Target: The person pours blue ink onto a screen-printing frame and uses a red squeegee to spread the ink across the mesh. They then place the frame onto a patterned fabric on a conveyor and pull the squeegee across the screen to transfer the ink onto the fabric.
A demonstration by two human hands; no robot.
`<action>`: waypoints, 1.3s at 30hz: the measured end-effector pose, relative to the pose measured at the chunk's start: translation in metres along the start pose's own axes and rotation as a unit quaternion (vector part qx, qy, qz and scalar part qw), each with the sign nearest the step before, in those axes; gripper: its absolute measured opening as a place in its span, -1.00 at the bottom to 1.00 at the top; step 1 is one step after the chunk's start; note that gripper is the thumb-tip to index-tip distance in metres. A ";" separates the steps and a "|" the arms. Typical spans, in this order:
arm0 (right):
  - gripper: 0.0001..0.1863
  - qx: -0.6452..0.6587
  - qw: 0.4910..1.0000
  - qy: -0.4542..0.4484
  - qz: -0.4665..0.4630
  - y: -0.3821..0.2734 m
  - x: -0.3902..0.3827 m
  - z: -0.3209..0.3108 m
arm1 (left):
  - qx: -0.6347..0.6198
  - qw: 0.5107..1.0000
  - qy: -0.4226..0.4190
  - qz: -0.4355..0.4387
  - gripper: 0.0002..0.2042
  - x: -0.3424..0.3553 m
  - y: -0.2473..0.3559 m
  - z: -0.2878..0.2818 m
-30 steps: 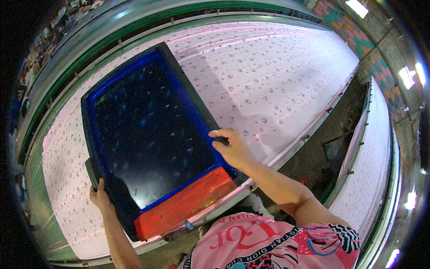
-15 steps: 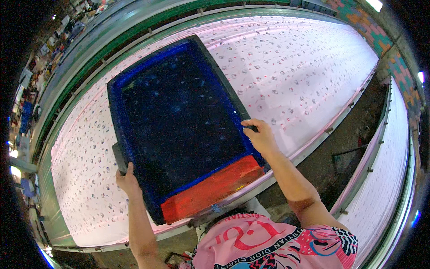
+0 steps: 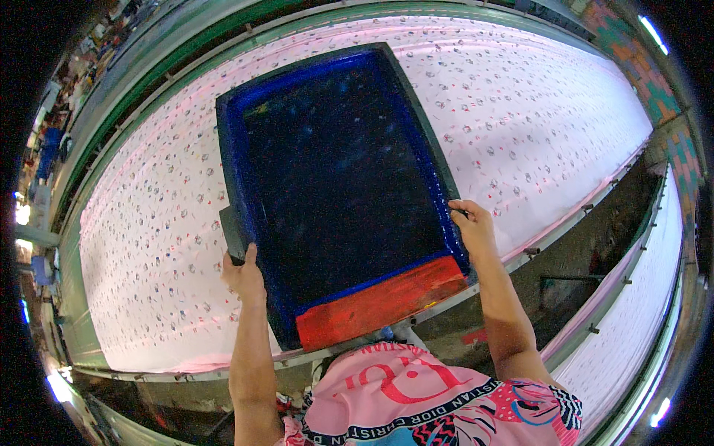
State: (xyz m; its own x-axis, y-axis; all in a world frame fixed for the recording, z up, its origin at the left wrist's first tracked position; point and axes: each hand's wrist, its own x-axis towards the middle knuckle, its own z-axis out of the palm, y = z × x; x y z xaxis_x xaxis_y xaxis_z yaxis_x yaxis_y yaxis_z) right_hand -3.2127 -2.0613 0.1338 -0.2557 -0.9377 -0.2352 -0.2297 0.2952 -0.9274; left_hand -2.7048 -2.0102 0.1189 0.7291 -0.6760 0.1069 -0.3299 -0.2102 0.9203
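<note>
A large rectangular printing screen [image 3: 338, 178], dark inside with a blue inner border, a grey-black outer frame and a red band along its near end, lies over white patterned fabric [image 3: 535, 134] on a long table. My left hand [image 3: 245, 271] is closed on the frame's left side, at a dark block [image 3: 232, 227] attached there. My right hand [image 3: 474, 229] grips the right side near the lower corner, thumb and fingers curled on a small dark piece of the frame. The fabric under the screen is hidden.
Behind runs another long green-edged table [image 3: 171, 48]. At the right, past a dark gap [image 3: 565, 305], stands a table with white fabric [image 3: 639, 290]. Short pegs [image 3: 532, 251] line the near rail. Clutter [image 3: 52, 141] fills the far left; a coloured brick wall [image 3: 654, 89] is at upper right.
The screen and both my hands have shifted right along the fabric and farther up in the view, and the screen appears straighter. Both hands keep their grip on its sides.
</note>
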 end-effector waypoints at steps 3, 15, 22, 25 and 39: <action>-0.72 0.011 1.000 -0.009 0.001 -0.001 0.006 -0.012 | 0.013 1.000 -0.012 0.009 -0.74 -0.008 0.011 0.008; -0.64 -0.077 0.996 -0.016 -0.048 0.035 0.026 -0.040 | 0.011 1.000 -0.026 -0.007 -0.71 -0.018 0.014 0.032; -0.41 -0.353 0.853 -0.083 -0.375 -0.023 -0.049 -0.009 | 0.035 0.999 -0.035 -0.010 -0.69 -0.015 0.000 0.033; -0.43 -0.273 0.817 -0.331 -0.385 -0.001 -0.094 0.006 | 0.058 0.997 -0.044 -0.018 -0.66 -0.016 -0.002 0.033; -0.41 -0.478 0.695 -0.303 -0.442 -0.012 -0.140 0.025 | 0.260 0.951 -0.109 0.129 -0.70 0.074 0.020 0.046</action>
State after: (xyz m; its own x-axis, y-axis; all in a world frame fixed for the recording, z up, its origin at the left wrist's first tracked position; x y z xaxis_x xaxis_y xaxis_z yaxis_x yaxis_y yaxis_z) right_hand -3.1507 -1.9383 0.1710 0.7599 -0.6485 -0.0444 -0.6386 -0.7320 -0.2374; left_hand -2.6851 -2.0971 0.1281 0.4601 -0.8712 0.1712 -0.7745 -0.2995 0.5573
